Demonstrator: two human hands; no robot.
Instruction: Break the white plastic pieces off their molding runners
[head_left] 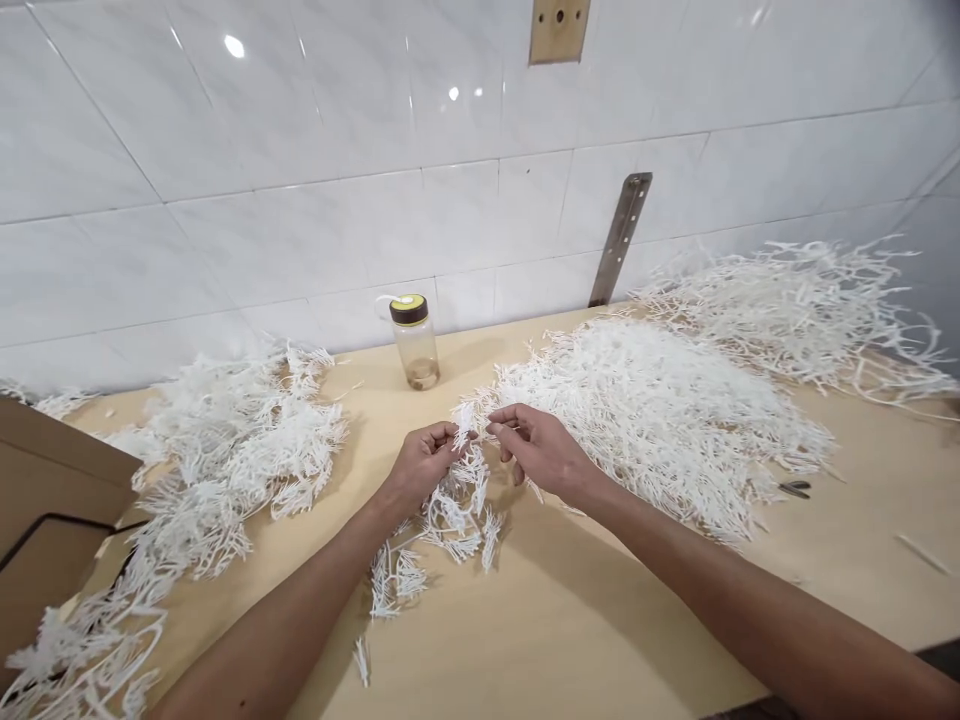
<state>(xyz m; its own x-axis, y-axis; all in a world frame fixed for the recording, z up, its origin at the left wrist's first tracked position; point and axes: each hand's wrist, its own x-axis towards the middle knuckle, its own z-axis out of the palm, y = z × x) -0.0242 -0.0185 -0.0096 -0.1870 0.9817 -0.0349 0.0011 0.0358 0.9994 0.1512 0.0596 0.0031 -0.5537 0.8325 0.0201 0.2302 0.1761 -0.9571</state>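
My left hand [425,462] pinches a white branched plastic sprig [465,425] between thumb and fingers, above the middle of the table. Close beside it on the right, my right hand [541,452] has its thumb and forefinger drawn together; whatever lies between those tips is too small to make out. More white sprigs [457,515] lie in a loose cluster below my left hand. Just beyond my right hand spreads a large heap of short white plastic pieces [645,410].
A lidded clear bottle [418,350] stands near the tiled wall. Branched white sprigs [240,440] are piled at left, beside a cardboard box [60,480]. Longer white strands [810,310] lie at back right. A small dark tool [795,489] rests right of the heap; a metal bracket [621,240] leans against the wall.
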